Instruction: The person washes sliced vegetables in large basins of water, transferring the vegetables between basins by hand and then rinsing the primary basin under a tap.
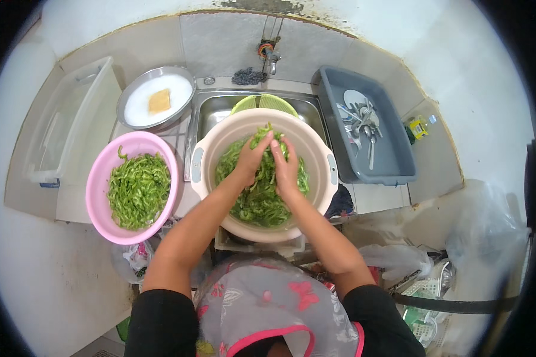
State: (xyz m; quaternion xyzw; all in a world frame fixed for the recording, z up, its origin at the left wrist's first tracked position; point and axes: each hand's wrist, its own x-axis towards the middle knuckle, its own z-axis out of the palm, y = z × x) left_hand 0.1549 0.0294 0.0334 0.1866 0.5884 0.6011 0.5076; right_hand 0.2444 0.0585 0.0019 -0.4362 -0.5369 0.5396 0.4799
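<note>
Both hands are inside a large cream plastic basin (207, 145) that rests over the sink and holds water and sliced green vegetable strips (259, 209). My left hand (252, 158) and my right hand (286, 168) come together at the fingertips, cupped around a clump of the strips (266, 132). Some strips poke out above the fingers. To the left, a pink plastic basin (94, 192) contains more sliced green strips (138, 192), apart from both hands.
A steel bowl (124, 100) of foamy water with a sponge (160, 101) stands behind the pink basin. The steel sink (205, 114) holds a lime-green strainer (277, 101) below a wall faucet (272, 62). At right, a grey tub (386, 151) contains cutlery (362, 118).
</note>
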